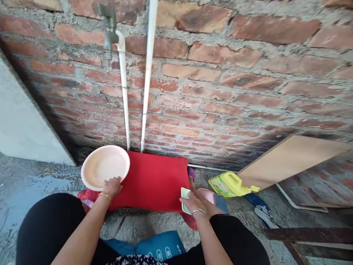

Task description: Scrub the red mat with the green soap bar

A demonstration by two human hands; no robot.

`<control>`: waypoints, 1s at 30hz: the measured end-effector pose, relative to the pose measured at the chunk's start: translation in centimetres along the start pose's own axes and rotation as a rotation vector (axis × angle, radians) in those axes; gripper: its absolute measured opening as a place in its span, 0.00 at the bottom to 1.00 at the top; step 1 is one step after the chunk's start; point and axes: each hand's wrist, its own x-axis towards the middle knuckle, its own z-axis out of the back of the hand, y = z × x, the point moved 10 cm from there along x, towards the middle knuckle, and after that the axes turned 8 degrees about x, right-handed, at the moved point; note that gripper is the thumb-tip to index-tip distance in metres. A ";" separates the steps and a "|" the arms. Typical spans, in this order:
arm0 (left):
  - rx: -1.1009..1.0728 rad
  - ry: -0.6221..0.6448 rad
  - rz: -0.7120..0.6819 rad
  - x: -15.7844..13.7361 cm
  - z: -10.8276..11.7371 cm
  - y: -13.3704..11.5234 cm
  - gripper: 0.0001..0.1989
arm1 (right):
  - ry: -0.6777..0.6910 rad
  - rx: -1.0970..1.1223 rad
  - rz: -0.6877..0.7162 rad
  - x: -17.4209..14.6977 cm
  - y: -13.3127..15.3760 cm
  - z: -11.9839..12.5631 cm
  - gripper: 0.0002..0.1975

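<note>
My left hand (112, 187) is closed over the near rim of a cream plastic basin (88, 167), which stands at the left end of a red cloth (157, 180). The red cloth is spread flat, with its ends hanging down at both sides. My right hand (194, 204) grips a flat, pale green object with rounded corners (185, 192) at the cloth's right edge. Its underside is hidden, so its exact kind does not show.
A yellow detergent jug (230, 184) lies on the wet floor at right, against a leaning board (292, 160). A tap (109, 29) and white pipes (149, 55) run along the brick wall. A wooden frame (309, 235) stands low right; a blue bag (162, 244) lies below me.
</note>
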 end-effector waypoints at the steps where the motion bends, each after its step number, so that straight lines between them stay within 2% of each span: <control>1: -0.005 -0.001 -0.004 -0.2 0.2 0.0 0.21 | 0.039 -0.024 0.002 -0.8 2.1 -1.3 0.24; 3: -0.018 0.000 -0.014 -0.4 0.4 0.2 0.21 | 0.102 -0.077 0.076 -3.0 7.7 -4.7 0.26; 7: -0.020 0.001 -0.052 -0.7 0.3 0.8 0.22 | 0.243 -0.155 0.385 -8.6 19.9 -12.9 0.27; 9: -0.018 -0.009 -0.072 -0.8 0.2 1.0 0.22 | 0.279 -0.182 0.516 -10.8 24.0 -15.8 0.27; 11: -0.020 -0.020 -0.086 -1.0 0.1 1.0 0.23 | 0.297 -0.207 0.581 -11.8 25.9 -17.3 0.28; 13: -0.022 -0.038 -0.099 -1.0 0.1 1.0 0.23 | 0.283 -0.219 0.573 -11.4 25.4 -17.2 0.27; 15: -0.030 -0.050 -0.108 -0.9 0.0 1.0 0.23 | 0.258 -0.218 0.498 -9.9 22.9 -16.0 0.25; 20: -0.074 -0.036 -0.122 -0.1 -0.6 1.1 0.21 | 0.151 -0.205 0.115 -5.1 10.9 -10.2 0.23; 23: -0.078 -0.021 -0.125 0.0 -0.4 1.1 0.20 | 0.039 -0.188 0.005 -3.9 6.3 -7.0 0.18; 26: -0.068 -0.005 -0.118 -0.3 0.1 1.0 0.20 | 0.024 -0.179 0.007 -3.7 6.0 -6.7 0.17; 28: -0.061 -0.002 -0.113 -0.4 0.4 0.9 0.19 | 0.035 -0.156 0.027 -4.0 8.1 -7.8 0.18; 30: -0.054 0.002 -0.105 -0.5 0.5 0.8 0.19 | 0.063 -0.124 0.090 -4.8 11.7 -9.6 0.21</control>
